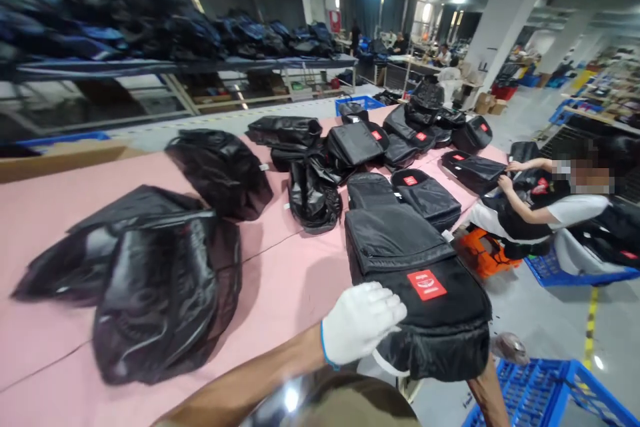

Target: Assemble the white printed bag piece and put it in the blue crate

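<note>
Black backpack point(415, 280): my gloved left hand point(361, 323) lies flat on its near edge, clasping nothing. Right hand point(507, 349) beneath, grip unclear. Press evenly, keep it square on the table point(280, 280).

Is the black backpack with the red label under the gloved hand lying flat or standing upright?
Lying flat: the black fabric backpack with the red label rests on the pink table, label up, white-gloved left hand on it.
</note>
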